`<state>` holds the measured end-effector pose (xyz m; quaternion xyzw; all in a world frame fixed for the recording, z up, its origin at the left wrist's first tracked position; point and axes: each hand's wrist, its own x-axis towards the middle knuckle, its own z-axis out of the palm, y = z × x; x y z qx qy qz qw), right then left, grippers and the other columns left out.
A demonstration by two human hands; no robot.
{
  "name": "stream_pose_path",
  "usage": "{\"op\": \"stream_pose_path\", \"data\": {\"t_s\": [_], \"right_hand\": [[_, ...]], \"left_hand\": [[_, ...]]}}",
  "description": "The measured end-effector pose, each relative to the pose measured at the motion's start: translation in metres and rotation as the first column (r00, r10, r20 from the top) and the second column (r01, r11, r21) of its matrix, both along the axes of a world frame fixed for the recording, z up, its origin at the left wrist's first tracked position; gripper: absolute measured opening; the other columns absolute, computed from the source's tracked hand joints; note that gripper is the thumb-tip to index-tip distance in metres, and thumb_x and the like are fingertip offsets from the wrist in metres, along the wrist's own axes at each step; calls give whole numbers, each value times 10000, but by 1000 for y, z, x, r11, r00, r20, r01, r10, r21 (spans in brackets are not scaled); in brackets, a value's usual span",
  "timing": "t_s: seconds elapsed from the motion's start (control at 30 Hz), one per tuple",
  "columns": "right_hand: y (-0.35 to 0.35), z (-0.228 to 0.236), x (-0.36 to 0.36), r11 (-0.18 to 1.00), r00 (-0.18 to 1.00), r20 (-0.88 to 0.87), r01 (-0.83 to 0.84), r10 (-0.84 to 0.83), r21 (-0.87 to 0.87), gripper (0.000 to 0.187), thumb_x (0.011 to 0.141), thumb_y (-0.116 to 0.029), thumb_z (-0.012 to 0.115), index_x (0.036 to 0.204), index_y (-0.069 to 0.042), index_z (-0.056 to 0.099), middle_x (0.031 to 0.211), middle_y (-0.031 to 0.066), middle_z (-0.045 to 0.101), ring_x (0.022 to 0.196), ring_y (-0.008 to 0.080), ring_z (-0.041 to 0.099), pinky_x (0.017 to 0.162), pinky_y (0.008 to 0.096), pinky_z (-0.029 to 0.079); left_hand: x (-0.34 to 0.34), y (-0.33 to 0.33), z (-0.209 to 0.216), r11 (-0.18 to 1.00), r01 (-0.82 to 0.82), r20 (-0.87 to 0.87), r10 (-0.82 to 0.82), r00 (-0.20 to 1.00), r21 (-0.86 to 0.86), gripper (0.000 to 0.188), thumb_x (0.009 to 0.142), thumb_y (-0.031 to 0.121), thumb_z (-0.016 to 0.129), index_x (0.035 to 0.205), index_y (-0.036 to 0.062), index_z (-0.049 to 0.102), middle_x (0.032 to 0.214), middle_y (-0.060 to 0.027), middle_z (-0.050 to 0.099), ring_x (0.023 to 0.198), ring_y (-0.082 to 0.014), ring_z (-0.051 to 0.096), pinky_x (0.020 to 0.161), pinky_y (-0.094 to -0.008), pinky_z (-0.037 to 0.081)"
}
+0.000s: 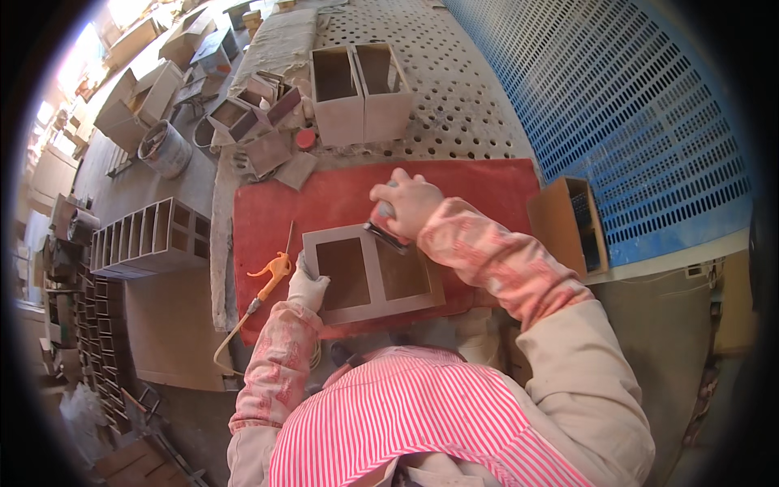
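Note:
A two-compartment wooden box point(376, 276) with a grey front frame lies open side up on a red mat point(479, 195). My left hand point(308, 288), in a pale glove, grips the box's left wall, with the fingers partly hidden at the outside. My right hand point(412, 207) is closed around a small grey and red hand sander point(385, 232) with a dark flat base. That base is at the frame's far edge, near the top of the middle divider. Left of the box, an orange air blow gun point(273, 273) with a thin nozzle rests on the mat.
Two tall grey boxes point(363, 105) stand beyond the mat on a perforated bench point(454, 105). A red lid point(306, 139) and small panels lie nearby. A blue slatted panel point(617, 122) rises at right beside a brown box point(568, 223). Left are a bucket point(165, 150) and a multi-compartment unit point(154, 238).

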<state>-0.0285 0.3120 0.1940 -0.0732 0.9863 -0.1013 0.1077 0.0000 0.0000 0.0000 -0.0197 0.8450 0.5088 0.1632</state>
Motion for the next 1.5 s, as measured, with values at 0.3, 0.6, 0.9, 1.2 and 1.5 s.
{"op": "stream_pose_path", "data": {"t_s": [0.3,0.6,0.9,1.2,1.5], "right_hand": [[12,14,-4,881,880,-68,464,-470,-94,534,892,-263,772,1417,-239,684,1426,204,570,1222,504,667,1053,548,592],[14,-4,34,973,972,-69,228,-227,17,594,803,-305,819,1380,-314,678,1380,148,574,1186,457,677,1003,560,604],[33,-1,10,917,918,-45,387,-393,-98,589,852,-262,810,1423,-273,667,1379,183,581,1228,475,666,1044,546,588],[4,-3,170,991,987,-117,105,-114,-80,577,802,-217,842,1351,-302,688,1307,169,559,1068,441,661,865,535,636],[56,-12,39,993,988,-144,36,-52,-112,611,782,-167,806,1370,-284,688,1244,139,615,1108,437,660,893,553,619]], "left_hand": [[-7,17,7,999,-15,-52,17,998,50,742,874,49,751,1568,132,502,1296,-171,772,1229,-319,753,1049,-421,585],[3,12,12,999,-9,-41,11,999,52,705,873,56,735,1541,135,523,1284,-159,776,1216,-323,757,1034,-423,588],[7,14,29,996,-3,-26,1,1000,-92,792,902,196,793,1618,133,460,1545,-209,604,1384,-359,642,1108,-447,546],[89,137,105,706,648,-373,-705,603,-288,1115,778,451,873,1674,38,355,1724,-233,373,1630,-439,294,1369,-560,183],[-23,225,84,916,379,-428,-398,811,-132,592,791,292,917,1302,129,666,1205,-130,758,1138,-352,736,941,-447,594]]}}
